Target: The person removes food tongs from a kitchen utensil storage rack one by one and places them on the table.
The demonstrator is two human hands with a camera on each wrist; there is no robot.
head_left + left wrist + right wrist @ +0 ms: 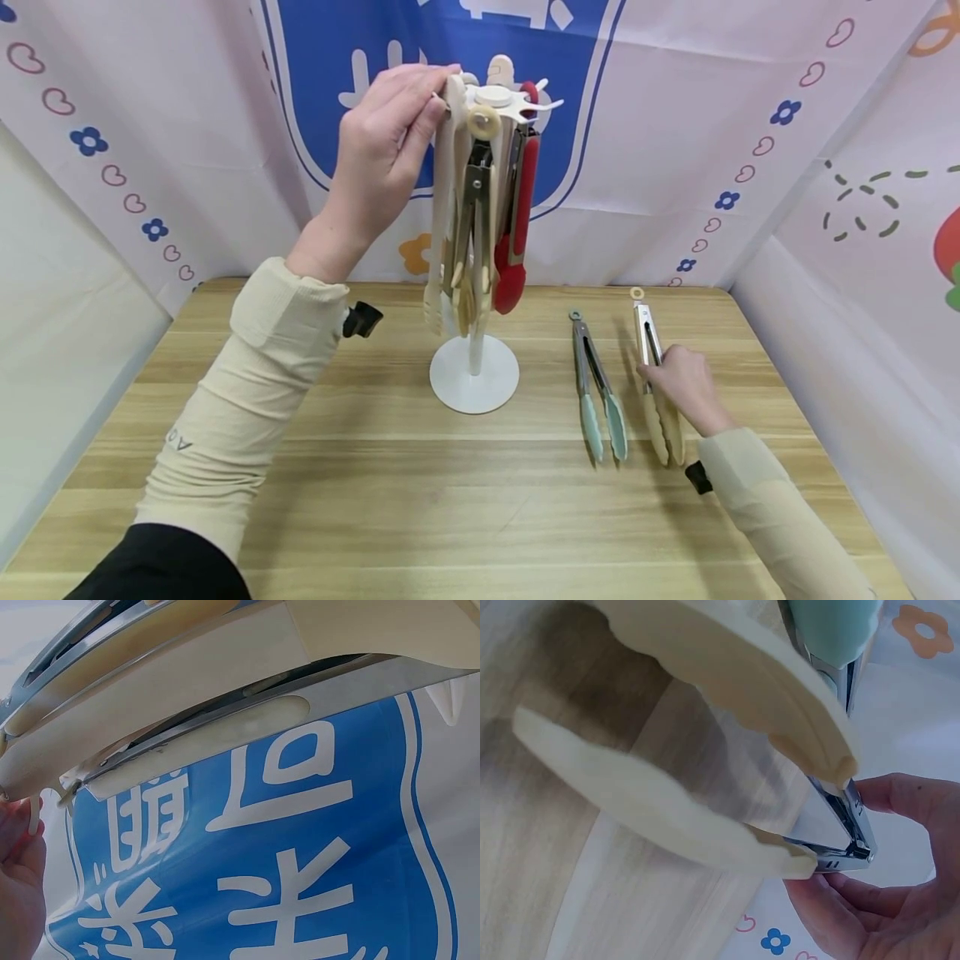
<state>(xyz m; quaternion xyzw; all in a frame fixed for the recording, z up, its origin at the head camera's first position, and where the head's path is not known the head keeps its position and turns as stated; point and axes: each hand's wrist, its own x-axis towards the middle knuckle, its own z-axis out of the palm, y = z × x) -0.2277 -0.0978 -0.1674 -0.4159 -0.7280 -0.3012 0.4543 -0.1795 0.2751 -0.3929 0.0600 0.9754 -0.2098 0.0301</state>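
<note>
My left hand (378, 146) is at the top of a white rotating utensil stand (457, 387). Its thumb and fingers pinch the upper end of a long cream utensil (441, 192) hanging at the stand's left side; its lower end is partly hidden. Beside it on the hooks hang metal tongs with cream tips (477, 179) and red-handled tongs (527, 196). At the right of the table, my right hand (681, 387) grips silver tongs with cream scalloped tips (645, 329). In the right wrist view their arms (649, 802) stand spread, thumb and fingers on opposite sides of the metal.
Grey tongs with mint-green tips (591, 417) lie just left of the right hand. Behind the wooden table (360, 508) hangs a printed cloth (667, 75) with a blue emblem; white side walls close in left and right.
</note>
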